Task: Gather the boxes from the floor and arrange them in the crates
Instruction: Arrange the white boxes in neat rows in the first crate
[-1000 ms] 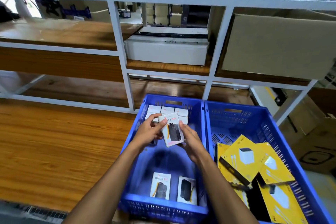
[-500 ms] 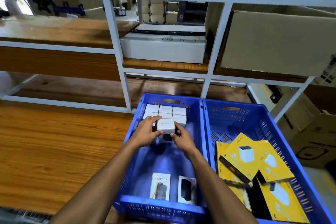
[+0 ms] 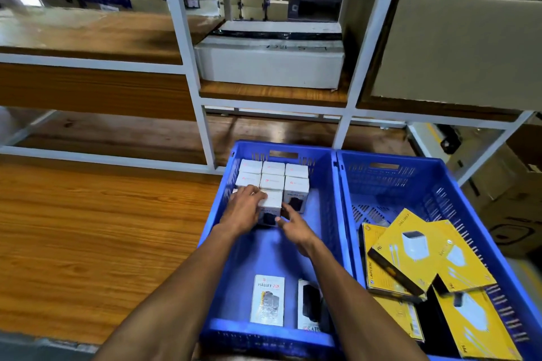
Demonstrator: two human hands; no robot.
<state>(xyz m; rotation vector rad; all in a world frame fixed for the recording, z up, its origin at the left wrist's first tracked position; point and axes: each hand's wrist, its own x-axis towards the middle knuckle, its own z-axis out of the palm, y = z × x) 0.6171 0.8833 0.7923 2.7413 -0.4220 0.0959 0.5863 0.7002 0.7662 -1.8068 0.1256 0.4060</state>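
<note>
1. A white metal shelving rack (image 3: 187, 73) fills the background, with a large cardboard carton (image 3: 457, 50) on its right bay and a flat white carton (image 3: 269, 67) in the middle one. Below it, two blue crates sit side by side next to a wooden bench (image 3: 88, 228).

2. A second ago both hands held one white box in the air, its printed face tilted up, above the left crate (image 3: 272, 246). Half a second ago it was coming down upright against the row.

3. That white box (image 3: 271, 204) now stands on the crate floor, touching the rows of matching white boxes (image 3: 274, 174) packed at the far end.

4. The left hand (image 3: 245, 209) rests on the box's top and left side, fingers curved over its edge, steadying it. The right hand (image 3: 293, 227) has let go; its fingers are spread and relaxed just beside the box, holding nothing.

5. This placement looks finished, starting a third row.

6. Two more white boxes (image 3: 268, 299) lie flat at the near end of the same crate, probably next to be stood up. The right crate (image 3: 416, 193) holds yellow boxes (image 3: 410, 249) in a loose, overlapping pile, not yet arranged.
</note>
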